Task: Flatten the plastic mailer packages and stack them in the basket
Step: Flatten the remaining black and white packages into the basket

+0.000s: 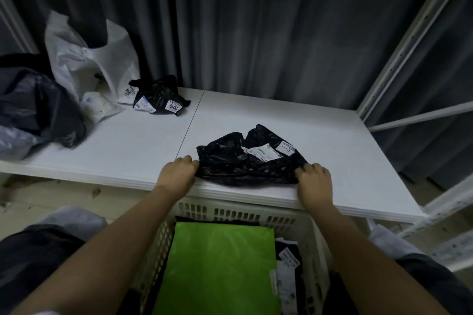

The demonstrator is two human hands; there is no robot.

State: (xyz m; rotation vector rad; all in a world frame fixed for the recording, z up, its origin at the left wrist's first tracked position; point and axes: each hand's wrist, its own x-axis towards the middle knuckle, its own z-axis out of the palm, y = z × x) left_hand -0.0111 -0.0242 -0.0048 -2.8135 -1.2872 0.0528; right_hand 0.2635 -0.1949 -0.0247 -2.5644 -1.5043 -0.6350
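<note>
Nearest the camera, below the white table [128,140], a slotted white plastic basket [240,210] is seen, with a smooth, flat green mailer [220,268] laid atop dark, labelled ones. At the table's near edge, a crumpled glossy black mailer [245,161] with white labels is pinched at its two lower corners by the left hand [176,174] and right hand [313,181], fingers curled. Toward the table's far left, a second crinkled black mailer [160,96] is set beside a limp white plastic bag [89,59].
</note>
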